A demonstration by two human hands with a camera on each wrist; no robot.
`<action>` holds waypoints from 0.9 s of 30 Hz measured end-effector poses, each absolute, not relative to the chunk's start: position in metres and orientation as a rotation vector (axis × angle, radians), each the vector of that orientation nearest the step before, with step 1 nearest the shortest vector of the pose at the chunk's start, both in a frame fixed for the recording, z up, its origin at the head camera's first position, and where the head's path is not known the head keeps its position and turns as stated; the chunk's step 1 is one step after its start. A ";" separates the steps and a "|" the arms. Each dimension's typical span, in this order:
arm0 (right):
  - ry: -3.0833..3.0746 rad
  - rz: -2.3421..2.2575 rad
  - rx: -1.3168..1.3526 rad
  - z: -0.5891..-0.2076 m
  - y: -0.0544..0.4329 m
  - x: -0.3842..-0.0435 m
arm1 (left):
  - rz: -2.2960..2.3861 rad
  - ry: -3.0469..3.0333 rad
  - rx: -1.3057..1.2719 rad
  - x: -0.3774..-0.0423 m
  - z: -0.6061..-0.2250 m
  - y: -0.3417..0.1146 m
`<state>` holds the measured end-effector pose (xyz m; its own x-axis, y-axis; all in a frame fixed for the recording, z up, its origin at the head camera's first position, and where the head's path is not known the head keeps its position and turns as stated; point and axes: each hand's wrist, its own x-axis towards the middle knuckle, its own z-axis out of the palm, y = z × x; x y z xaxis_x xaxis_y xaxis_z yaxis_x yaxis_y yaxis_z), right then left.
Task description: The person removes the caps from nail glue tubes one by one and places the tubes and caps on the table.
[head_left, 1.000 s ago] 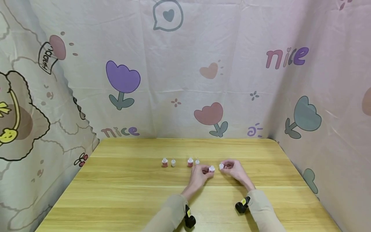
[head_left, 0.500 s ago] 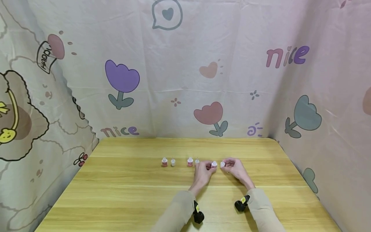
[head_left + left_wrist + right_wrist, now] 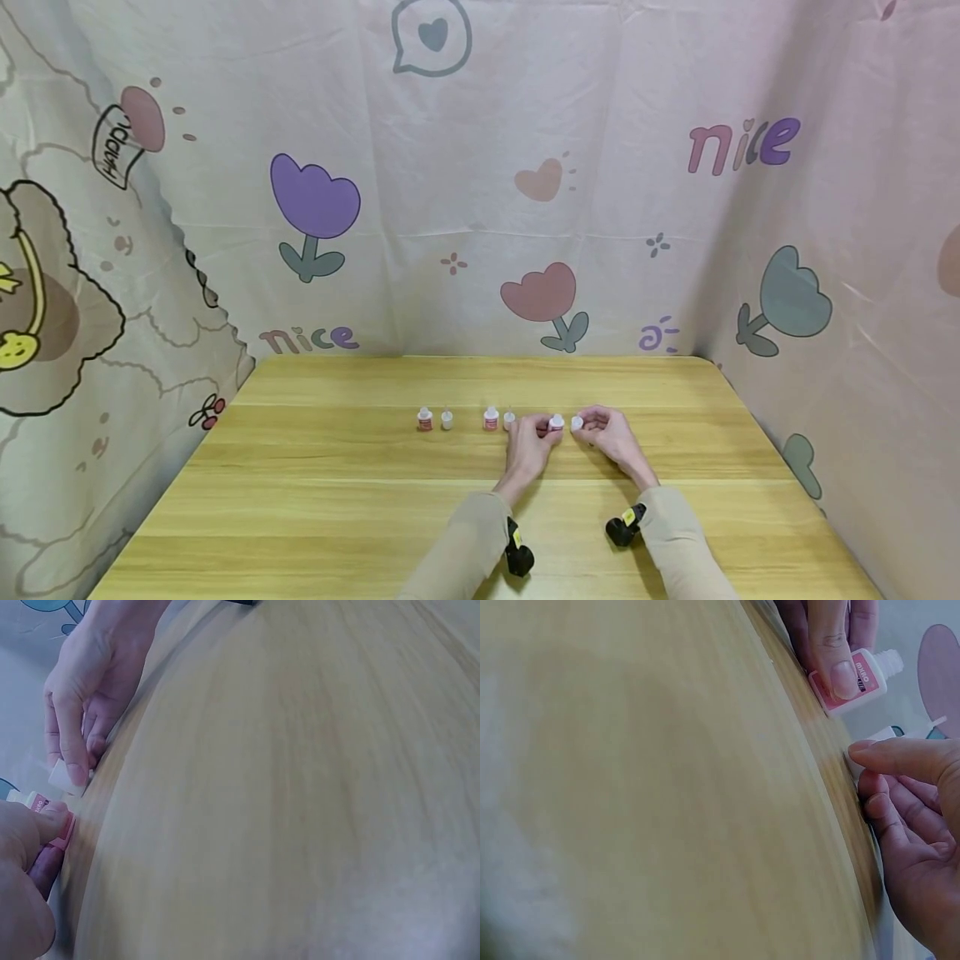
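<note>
My left hand point(image 3: 528, 447) pinches a small white bottle point(image 3: 556, 422) with a red label, upright at the table surface. Its threaded neck point(image 3: 890, 663) is uncapped in the right wrist view. Just right of it, my right hand point(image 3: 615, 435) pinches a white cap point(image 3: 577, 423) between thumb and fingers. A thin white stem point(image 3: 936, 724) sticks up from the cap. Left of my hands stand two more uncapped bottles, one near point(image 3: 491, 419) and one farther left point(image 3: 425, 420). Beside each is a stemmed cap, the nearer cap point(image 3: 509, 420) close to my left fingers, the other cap point(image 3: 447, 421) farther off.
The wooden table point(image 3: 315, 500) reaches back to a patterned cloth backdrop point(image 3: 450, 292). Cloth also hangs along the left and right sides. Black wrist cameras, one on the left sleeve point(image 3: 519, 550) and one on the right point(image 3: 625, 527), hang just above the tabletop.
My left hand has moved a little right and away from me with its bottle, which now stands more in line with the others. My right hand and cap have shifted only slightly.
</note>
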<state>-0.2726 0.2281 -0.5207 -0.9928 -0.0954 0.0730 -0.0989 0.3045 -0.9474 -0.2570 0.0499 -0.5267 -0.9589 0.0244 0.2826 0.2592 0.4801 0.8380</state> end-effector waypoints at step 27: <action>-2.528 1.854 0.176 -0.521 0.229 -0.272 | -1.472 -2.493 -0.233 -0.257 -0.526 0.051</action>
